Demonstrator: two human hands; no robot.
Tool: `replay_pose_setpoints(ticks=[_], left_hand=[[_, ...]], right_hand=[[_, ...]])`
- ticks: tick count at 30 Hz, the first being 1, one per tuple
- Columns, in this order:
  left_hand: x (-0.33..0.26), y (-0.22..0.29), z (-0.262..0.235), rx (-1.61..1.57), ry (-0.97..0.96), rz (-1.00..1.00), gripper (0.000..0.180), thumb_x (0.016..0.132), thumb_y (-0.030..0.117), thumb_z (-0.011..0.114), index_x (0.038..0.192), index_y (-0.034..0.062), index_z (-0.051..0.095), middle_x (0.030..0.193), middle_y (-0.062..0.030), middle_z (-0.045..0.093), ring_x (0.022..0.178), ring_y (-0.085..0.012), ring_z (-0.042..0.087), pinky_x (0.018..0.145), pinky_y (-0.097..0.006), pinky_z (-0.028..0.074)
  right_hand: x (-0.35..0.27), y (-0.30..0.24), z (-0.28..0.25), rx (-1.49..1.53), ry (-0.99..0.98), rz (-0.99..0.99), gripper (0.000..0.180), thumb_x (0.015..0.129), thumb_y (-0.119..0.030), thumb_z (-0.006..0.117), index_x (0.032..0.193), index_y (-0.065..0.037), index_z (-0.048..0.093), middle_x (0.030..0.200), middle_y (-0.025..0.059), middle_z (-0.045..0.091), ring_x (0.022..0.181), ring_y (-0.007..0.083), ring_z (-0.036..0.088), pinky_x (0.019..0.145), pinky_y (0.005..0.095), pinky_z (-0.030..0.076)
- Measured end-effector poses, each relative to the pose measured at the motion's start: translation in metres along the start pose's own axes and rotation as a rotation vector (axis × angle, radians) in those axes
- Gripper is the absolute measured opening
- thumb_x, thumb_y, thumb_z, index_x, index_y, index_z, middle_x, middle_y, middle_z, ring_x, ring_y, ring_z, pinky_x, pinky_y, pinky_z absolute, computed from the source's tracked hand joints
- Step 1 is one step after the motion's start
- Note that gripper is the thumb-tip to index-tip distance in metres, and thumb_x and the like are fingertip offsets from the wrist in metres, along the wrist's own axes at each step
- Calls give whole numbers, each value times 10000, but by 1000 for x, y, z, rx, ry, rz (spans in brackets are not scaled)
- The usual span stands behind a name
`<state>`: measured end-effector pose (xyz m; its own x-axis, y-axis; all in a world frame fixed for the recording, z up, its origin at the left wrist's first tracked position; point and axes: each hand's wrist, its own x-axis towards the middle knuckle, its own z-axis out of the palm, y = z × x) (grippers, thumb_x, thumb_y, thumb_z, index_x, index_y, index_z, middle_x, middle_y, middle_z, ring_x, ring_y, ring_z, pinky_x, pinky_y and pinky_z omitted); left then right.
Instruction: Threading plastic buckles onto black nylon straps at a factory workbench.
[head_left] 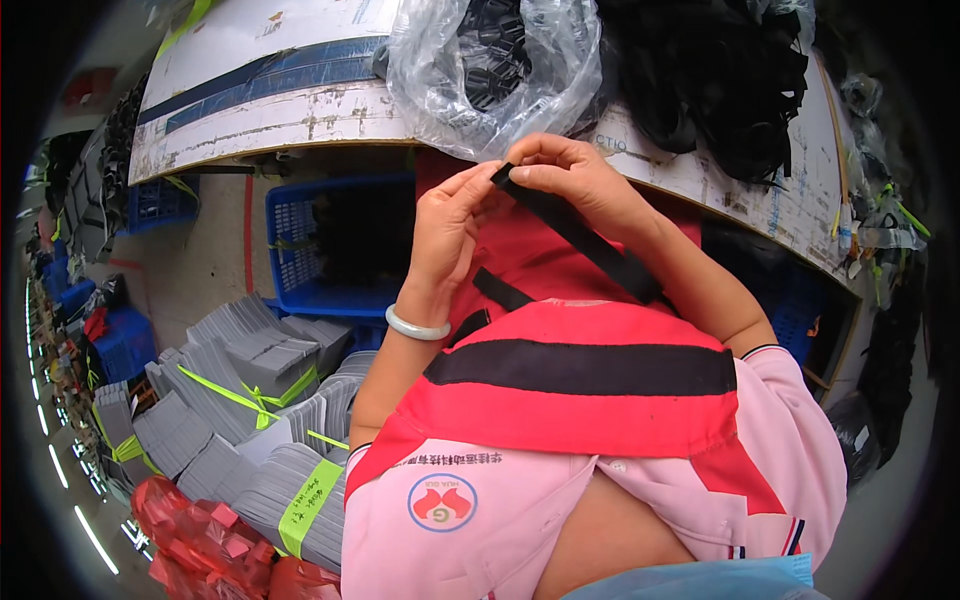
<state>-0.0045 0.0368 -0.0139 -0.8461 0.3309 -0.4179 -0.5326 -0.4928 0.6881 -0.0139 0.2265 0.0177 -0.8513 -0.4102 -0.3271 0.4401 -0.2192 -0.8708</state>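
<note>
A black fabric strap (577,229) runs slantwise from my fingertips down to my red apron (600,425). My right hand (580,182) pinches its upper end between thumb and fingers. At that same end, the fingertips of my left hand (445,228) are closed on the strap's edge. A pale bangle (417,326) circles my left wrist. Just beyond my hands, a clear plastic bag (575,65) with black pieces inside sits open at the table edge. Short dark strap ends (500,289) show beside the apron; where they lead is hidden.
A worn white table (310,118) spans the far side, with a heap of black straps (715,80) at right. Below it stands a blue crate (290,235) holding dark material. Bundled grey sheets (265,345) and red plastic bags (200,540) fill the lower left.
</note>
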Motion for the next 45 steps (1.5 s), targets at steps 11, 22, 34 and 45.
replay_pose_setpoints(ticks=[11,22,34,45], left_hand=[[0,-6,5,90,100,175,186,906,102,658,1040,-24,677,935,-74,699,825,-100,634,766,-225,499],[-6,-7,15,474,196,500,174,906,62,656,1046,-38,682,903,-31,680,780,-58,604,696,-180,484],[-5,-14,3,540,68,599,183,883,15,658,1061,-4,694,920,-25,658,833,-84,587,740,-204,453],[-14,-10,-3,603,26,620,163,864,-13,663,1023,-15,700,891,-38,666,832,-94,595,751,-206,455]], right_hand=[[-2,-2,11,-232,143,-474,118,896,-118,657,985,-42,673,855,2,608,771,45,554,690,198,445],[-10,-2,12,-295,241,-81,142,905,-106,639,991,0,601,647,-4,578,502,39,535,432,186,419],[-5,3,-1,-64,88,8,304,933,-190,623,1145,20,563,847,54,610,667,100,629,613,239,563],[-4,8,-5,16,80,66,268,959,-222,584,1051,28,610,803,52,622,648,86,621,592,218,543]])
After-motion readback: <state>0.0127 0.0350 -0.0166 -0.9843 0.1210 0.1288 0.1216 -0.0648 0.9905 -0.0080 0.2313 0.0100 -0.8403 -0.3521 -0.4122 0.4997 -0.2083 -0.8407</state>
